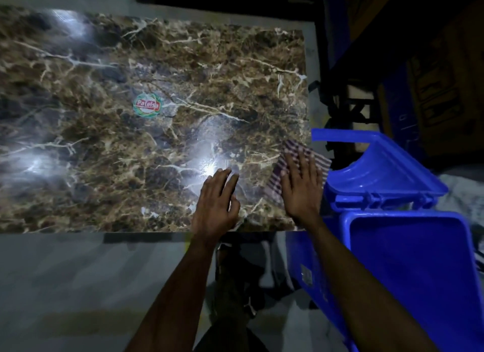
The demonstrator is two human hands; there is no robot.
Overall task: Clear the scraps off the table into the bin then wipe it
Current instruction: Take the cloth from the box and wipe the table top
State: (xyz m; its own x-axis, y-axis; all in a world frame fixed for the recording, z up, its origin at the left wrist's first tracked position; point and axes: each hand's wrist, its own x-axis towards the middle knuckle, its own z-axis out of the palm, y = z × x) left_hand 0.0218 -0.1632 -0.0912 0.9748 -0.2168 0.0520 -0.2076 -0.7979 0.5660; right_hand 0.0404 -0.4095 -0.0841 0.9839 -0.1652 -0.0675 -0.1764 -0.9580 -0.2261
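A brown marble-patterned table (pixel 131 147) fills the upper left of the head view. A striped cloth (pixel 293 152) lies at the table's near right corner, and my right hand (pixel 301 186) presses flat on it with straight fingers. My left hand (pixel 217 202) rests flat on the bare tabletop just left of the cloth, fingers straight, holding nothing. A blue bin (pixel 408 268) stands open beside the table's right edge, its lid (pixel 377 168) tipped back. I see no scraps on the tabletop.
A round red and green sticker (pixel 147 107) sits near the table's middle. Bright light glares off the glossy top. Dark boxes and a blue frame (pixel 419 95) stand behind the bin. Grey floor (pixel 78 286) lies in front of the table.
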